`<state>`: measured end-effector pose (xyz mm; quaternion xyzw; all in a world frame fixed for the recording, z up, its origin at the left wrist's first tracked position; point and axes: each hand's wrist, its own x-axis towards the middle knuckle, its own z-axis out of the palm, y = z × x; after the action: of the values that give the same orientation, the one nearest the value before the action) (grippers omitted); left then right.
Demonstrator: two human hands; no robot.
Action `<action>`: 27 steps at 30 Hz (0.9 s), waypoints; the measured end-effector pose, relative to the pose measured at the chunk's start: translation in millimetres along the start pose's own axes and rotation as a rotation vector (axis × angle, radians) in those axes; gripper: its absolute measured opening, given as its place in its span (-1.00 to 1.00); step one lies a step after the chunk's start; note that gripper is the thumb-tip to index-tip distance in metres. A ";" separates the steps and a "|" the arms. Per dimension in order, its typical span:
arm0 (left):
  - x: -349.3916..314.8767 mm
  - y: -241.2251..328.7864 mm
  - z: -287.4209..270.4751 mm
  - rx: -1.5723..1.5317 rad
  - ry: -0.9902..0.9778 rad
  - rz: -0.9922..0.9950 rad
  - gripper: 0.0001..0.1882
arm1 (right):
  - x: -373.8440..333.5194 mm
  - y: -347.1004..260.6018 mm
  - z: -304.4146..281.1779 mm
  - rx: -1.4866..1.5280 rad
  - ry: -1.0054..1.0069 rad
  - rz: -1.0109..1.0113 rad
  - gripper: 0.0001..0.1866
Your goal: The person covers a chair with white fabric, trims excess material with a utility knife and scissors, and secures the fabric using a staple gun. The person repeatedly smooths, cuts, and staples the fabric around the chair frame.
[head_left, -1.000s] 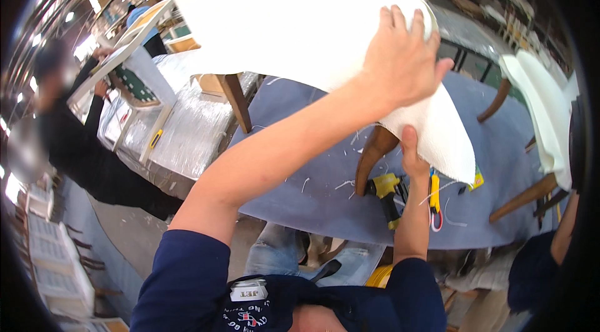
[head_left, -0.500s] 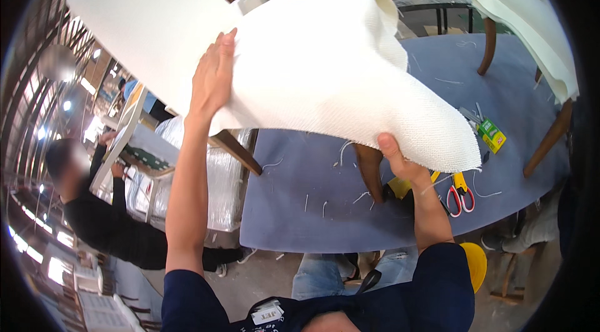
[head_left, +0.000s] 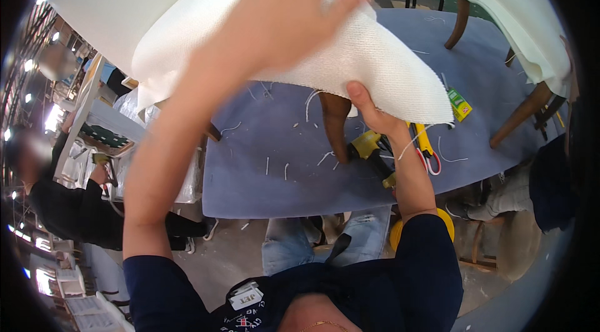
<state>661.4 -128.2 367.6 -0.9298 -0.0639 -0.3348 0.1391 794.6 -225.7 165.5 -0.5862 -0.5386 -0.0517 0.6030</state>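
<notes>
A chair with a pale backrest (head_left: 119, 10) and brown wooden legs, one curved leg (head_left: 335, 125) in plain sight, stands on the blue-grey table. Off-white woven fabric (head_left: 400, 72) covers its seat and hangs over the front. Across the top of this fabric sweeps my left hand (head_left: 284, 16), smeared by motion, its fingers spread and holding nothing. My right hand (head_left: 378, 113) grips the fabric's lower right edge. Its thumb shows on the near side; the other fingers are hidden by the cloth.
A yellow-and-black power tool (head_left: 369, 145), red-handled scissors (head_left: 432, 163) and a green-yellow box (head_left: 459, 105) lie on the table (head_left: 262, 188) among loose threads. Another fabric-covered chair (head_left: 509, 25) stands at right. At left, a person in black (head_left: 69, 207) works on a chair frame.
My left hand has moved right and upward from the seat's left side across the fabric. My right hand keeps its hold on the edge. The view has shifted.
</notes>
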 end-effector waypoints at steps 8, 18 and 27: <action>36.0 -57.8 15.4 0.109 0.081 0.152 -0.32 | 5.6 -5.3 4.8 -0.068 -0.086 -0.013 -0.37; 4.4 -33.4 38.9 0.123 0.084 0.086 -0.38 | 2.3 -31.3 -14.7 -0.086 -0.064 0.048 -0.51; 3.2 -18.0 41.7 0.161 0.138 0.080 -0.34 | -6.8 -66.1 -17.8 -0.347 0.110 -0.094 -0.60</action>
<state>685.3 -98.5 342.8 -0.8921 -0.0439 -0.3858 0.2308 756.4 -263.4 208.4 -0.6520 -0.5146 -0.2039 0.5182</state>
